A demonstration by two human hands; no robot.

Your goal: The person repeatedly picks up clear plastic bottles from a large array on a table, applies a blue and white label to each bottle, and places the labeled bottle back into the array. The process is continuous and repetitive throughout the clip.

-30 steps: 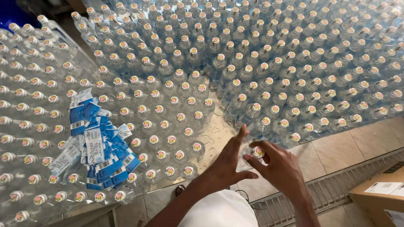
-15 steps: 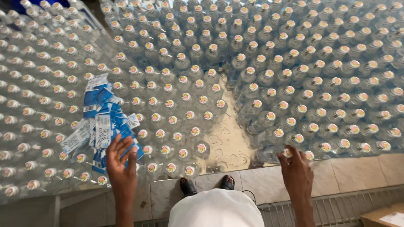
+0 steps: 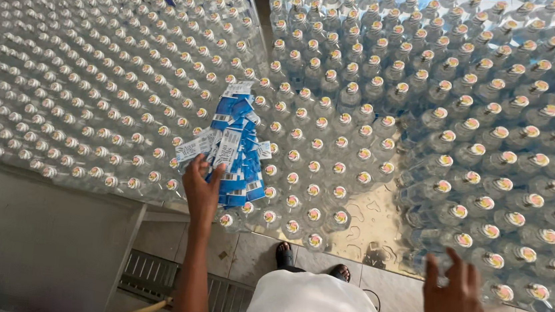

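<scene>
Below me lies a pale tiled floor (image 3: 249,254) with a metal drain grate (image 3: 146,275) running across it. A shiny steel table (image 3: 368,227) reflects light beside a grey panel (image 3: 36,235).

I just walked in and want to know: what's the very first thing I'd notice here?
A sea of clear capped bottles fills the shiny table, packed cap to cap. In the middle lies a pile of blue and white labels on the bottle tops, with the left hand on its near edge. The right hand hovers open by the nearest bottles, lower right.
</scene>
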